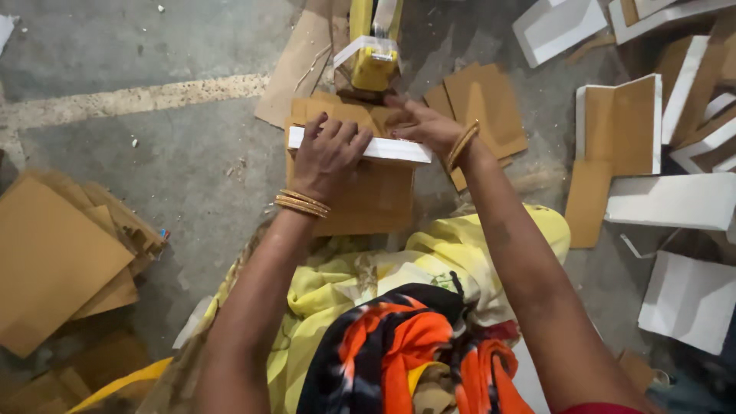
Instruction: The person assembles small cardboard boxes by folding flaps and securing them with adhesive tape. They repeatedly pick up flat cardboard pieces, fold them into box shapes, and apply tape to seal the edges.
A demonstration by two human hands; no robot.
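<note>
Concrete floor [153,46], centre frame: my left hand [328,153] presses flat, fingers curled over the white strip [399,150] on the brown board [368,199]; right hand [422,126] pins its end below the yellow tool [374,65]. Keep edges flush, pressure even.

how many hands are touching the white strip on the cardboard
2. The left hand presses its fingers on the white strip's left end; the right hand holds it further right, beside the yellow tool.
</note>
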